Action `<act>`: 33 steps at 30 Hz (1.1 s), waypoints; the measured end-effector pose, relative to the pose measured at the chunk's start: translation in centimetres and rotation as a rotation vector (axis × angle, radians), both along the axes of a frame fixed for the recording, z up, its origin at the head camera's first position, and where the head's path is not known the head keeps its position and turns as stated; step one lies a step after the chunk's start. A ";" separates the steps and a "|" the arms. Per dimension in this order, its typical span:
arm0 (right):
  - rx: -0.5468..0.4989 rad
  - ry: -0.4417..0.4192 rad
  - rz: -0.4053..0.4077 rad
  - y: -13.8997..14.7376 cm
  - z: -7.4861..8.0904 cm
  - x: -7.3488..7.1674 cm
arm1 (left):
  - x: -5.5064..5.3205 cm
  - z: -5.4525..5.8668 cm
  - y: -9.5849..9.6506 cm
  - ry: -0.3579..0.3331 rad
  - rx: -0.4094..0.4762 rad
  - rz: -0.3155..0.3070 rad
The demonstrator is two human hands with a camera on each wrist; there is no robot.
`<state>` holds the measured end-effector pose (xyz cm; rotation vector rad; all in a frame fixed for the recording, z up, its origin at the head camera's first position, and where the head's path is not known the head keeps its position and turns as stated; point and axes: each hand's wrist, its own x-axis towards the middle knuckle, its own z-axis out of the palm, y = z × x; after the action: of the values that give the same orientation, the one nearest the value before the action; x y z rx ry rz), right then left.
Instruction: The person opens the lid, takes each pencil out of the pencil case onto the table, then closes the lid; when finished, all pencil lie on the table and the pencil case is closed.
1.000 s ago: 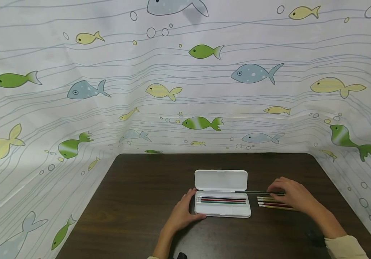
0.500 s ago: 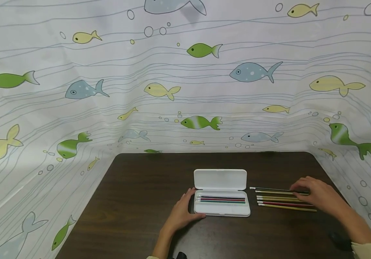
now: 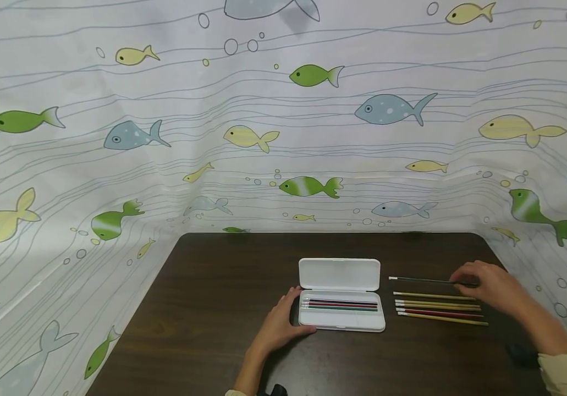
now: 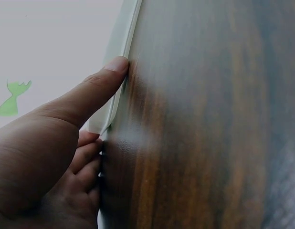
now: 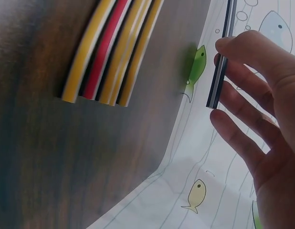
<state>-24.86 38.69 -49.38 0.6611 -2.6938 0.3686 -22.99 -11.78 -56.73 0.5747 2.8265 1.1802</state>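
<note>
You seem to be partway along: a few slim pencils (image 3: 341,304), red and green among them, are lying side by side inside the white pencil case (image 3: 328,322), while a row of mostly yellow pencils (image 3: 439,306) is lying just right of the case. The dark pencil (image 5: 216,90) is not yet lying free; right of the case, level with its lid, your right hand (image 3: 496,286) is pinching it near one end between thumb and fingers. Whether it is touching the desk (image 3: 224,297), you cannot tell. Your left hand (image 3: 278,324) is gripping the case's left end. The lid (image 3: 339,275) is standing open along its far side, so nothing seems to be blocking the tray. Behind the case, a fish-patterned sheet (image 3: 263,110) is hanging.
</note>
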 end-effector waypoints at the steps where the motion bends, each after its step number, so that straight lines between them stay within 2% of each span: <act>1: 0.000 -0.024 -0.006 0.0 0.1 -0.2 | 0.0 0.0 0.0 -0.003 0.000 0.000; 6: -0.003 -0.145 -0.058 0.1 0.3 -0.6 | 0.0 0.2 0.1 0.004 0.012 -0.003; 15: 0.017 -0.331 -0.102 0.6 -1.2 -1.4 | 0.0 0.1 0.1 0.013 0.020 -0.007; 27: 0.010 -0.396 -0.091 1.3 -2.7 -1.7 | 0.1 0.1 0.2 0.000 0.014 -0.002; 33: 0.033 -0.385 -0.093 1.2 -2.9 -1.9 | 0.1 0.1 0.1 0.007 0.023 -0.004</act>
<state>-26.76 39.85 -52.27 0.5136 -3.0879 0.4692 -22.92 -11.66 -56.63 0.5860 2.8199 1.2147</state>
